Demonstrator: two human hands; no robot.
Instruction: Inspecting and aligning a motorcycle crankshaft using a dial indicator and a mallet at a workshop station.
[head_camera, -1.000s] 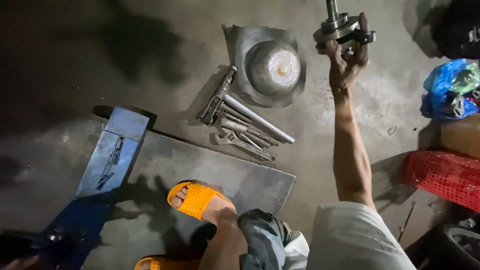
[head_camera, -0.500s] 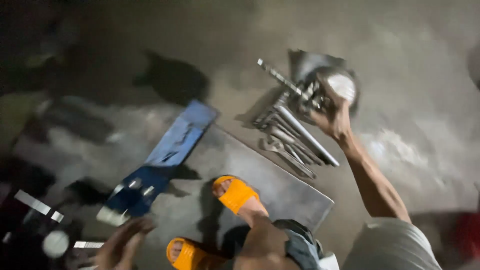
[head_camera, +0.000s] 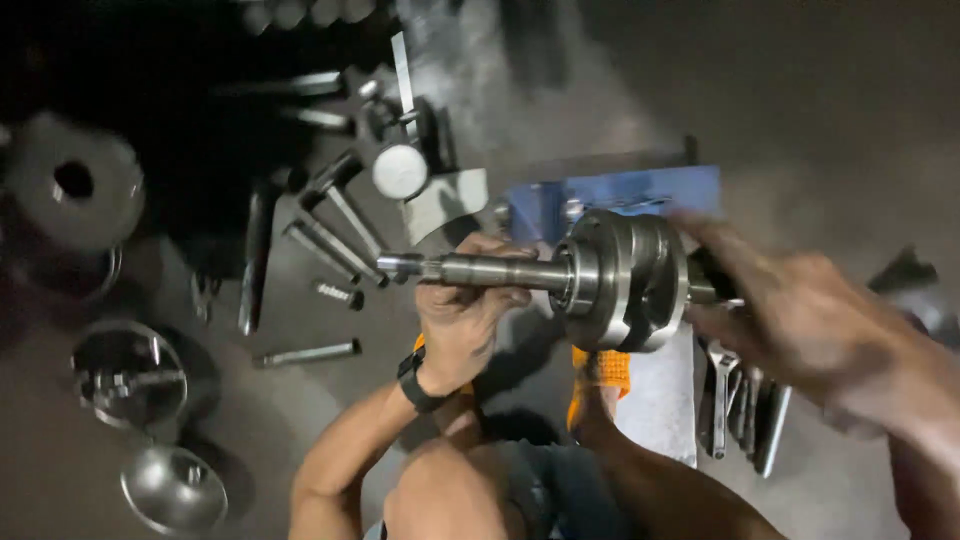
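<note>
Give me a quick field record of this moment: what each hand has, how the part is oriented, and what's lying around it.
left hand: gripping the shaft of the crankshaft assembly
right hand: on the opposite end, motion-blurred, grip unclear
part orientation: held roughly horizontal above the floor, shaft end pointing left
below part: orange sandal, grey metal plate, blue bracket
left floor: loose bolts, metal bowls
right floor: wrenches

Single view only, worn on head. Lens aimed steeply down over own knees toward concrete floor (head_camera: 860, 90). Both hands and metal shaft assembly (head_camera: 600, 275) framed at close range, mid-picture. Scattered tools seen farther off, upper left. No second view for overlap.
</note>
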